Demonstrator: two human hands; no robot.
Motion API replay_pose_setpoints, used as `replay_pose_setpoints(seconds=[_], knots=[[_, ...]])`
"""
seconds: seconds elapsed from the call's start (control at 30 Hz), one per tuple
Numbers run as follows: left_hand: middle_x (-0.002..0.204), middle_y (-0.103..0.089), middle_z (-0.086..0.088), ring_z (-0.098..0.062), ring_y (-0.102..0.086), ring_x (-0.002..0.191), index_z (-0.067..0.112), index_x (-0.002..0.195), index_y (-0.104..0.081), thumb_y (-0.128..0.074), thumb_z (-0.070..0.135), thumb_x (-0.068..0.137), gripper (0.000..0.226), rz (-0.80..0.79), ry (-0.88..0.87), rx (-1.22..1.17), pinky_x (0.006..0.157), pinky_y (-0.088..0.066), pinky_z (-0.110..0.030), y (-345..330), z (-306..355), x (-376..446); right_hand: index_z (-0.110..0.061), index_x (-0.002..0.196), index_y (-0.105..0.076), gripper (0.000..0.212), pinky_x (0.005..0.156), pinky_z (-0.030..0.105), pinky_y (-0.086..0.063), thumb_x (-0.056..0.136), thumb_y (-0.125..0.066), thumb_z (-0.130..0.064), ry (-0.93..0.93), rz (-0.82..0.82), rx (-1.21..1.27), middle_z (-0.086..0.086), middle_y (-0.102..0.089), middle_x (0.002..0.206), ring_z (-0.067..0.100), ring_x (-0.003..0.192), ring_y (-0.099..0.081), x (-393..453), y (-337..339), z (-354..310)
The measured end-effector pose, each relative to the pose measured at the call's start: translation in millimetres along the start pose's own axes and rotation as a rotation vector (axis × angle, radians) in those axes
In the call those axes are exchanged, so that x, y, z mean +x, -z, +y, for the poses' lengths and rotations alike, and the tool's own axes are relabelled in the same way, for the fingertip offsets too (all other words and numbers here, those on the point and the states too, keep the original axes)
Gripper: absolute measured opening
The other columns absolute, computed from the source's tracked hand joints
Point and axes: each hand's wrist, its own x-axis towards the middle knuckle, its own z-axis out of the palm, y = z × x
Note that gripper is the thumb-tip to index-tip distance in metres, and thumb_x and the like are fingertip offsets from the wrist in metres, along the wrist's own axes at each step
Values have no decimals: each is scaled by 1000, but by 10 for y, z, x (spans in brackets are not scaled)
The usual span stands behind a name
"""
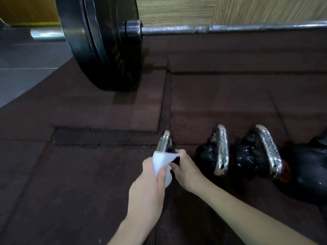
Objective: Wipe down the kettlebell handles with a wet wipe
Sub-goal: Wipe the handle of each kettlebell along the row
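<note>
Three black kettlebells with chrome handles stand in a row on the dark rubber floor. The leftmost kettlebell's handle (165, 141) rises just above my hands; its body is mostly hidden behind them. My left hand (150, 184) is shut on a white wet wipe (161, 161), whose top edge touches the base of that handle. My right hand (185, 169) pinches the wipe's right corner beside the kettlebell's body. The middle kettlebell (213, 154) and the right kettlebell (254, 156) stand untouched to the right, with glistening handles.
A barbell (230, 29) with a large black plate (100, 43) lies across the floor ahead. A bigger dark kettlebell (307, 170) sits at the right edge. The rubber tiles (70, 174) have a raised step and seams. Grey floor tiles lie far left.
</note>
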Motion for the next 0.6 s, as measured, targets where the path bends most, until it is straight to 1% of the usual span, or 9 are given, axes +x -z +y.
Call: replay_pose_setpoints(seconds=[0.1, 0.17, 0.23, 0.33, 0.37, 0.43, 0.5, 0.57, 0.6], knots=[[104, -64, 28, 2, -66, 99, 75, 124, -29, -41, 54, 95, 38, -35, 39, -231, 78, -46, -7, -96, -256, -219, -21, 149, -34, 55, 98, 27, -42, 101, -57, -35, 5, -13, 3, 2, -48, 145, 19, 129, -52, -13, 32, -10], [100, -69, 27, 7, -65, 98, 83, 123, -28, -41, 50, 94, 45, 3, -14, -208, 79, -43, -2, -87, -309, -239, -22, 148, -36, 59, 101, 27, -40, 98, -61, -41, -3, -19, 21, 1, -49, 146, 18, 132, -51, -11, 68, -2], [100, -67, 36, 12, -63, 93, 84, 121, -33, -40, 45, 100, 45, 74, -45, -164, 76, -41, 2, -18, -316, -233, -27, 148, -36, 65, 108, 30, -40, 94, -64, -49, -14, -27, 32, -2, -50, 146, 16, 133, -50, -31, 119, 41], [122, -56, 49, 27, -53, 110, 78, 122, -46, -38, 49, 105, 34, 171, -88, -229, 89, -34, 7, 191, -205, -190, -36, 146, -36, 66, 111, 34, -42, 91, -63, -57, -49, -121, 46, -11, -49, 144, 11, 131, -50, -209, 235, 136], [121, -56, 49, 29, -52, 109, 77, 119, -50, -39, 48, 106, 33, 201, -87, -241, 87, -34, 8, 271, -148, -153, -36, 145, -38, 63, 111, 35, -44, 91, -63, -58, -58, -184, 62, -13, -50, 143, 10, 130, -52, -297, 288, 185], [99, -65, 45, 26, -58, 88, 68, 102, -62, -37, 52, 104, 29, 226, -102, -260, 74, -39, 5, 430, -31, -48, -35, 141, -46, 58, 109, 32, -47, 92, -61, -60, -84, -321, 42, -14, -53, 140, 6, 125, -55, -496, 440, 291], [80, -70, 22, 7, -61, 70, 40, 86, -66, -33, 58, 104, 41, 193, -135, -272, 63, -45, -9, 573, 92, 93, -32, 132, -57, 48, 106, 29, -49, 93, -58, -60, -111, -408, -82, -13, -61, 132, 2, 117, -59, -684, 670, 421], [71, -64, 7, -7, -54, 62, 22, 78, -60, -33, 54, 105, 50, 117, -192, -254, 64, -46, -25, 700, 304, 212, -29, 121, -65, 35, 103, 30, -50, 97, -56, -54, -158, -389, -221, -10, -67, 121, 5, 110, -62, -824, 936, 557], [63, -57, 10, -6, -48, 58, 19, 72, -55, -33, 52, 105, 52, 77, -216, -237, 60, -43, -26, 748, 450, 260, -28, 117, -66, 29, 101, 31, -51, 99, -55, -49, -185, -330, -248, -8, -69, 116, 7, 106, -63, -877, 1066, 612]])
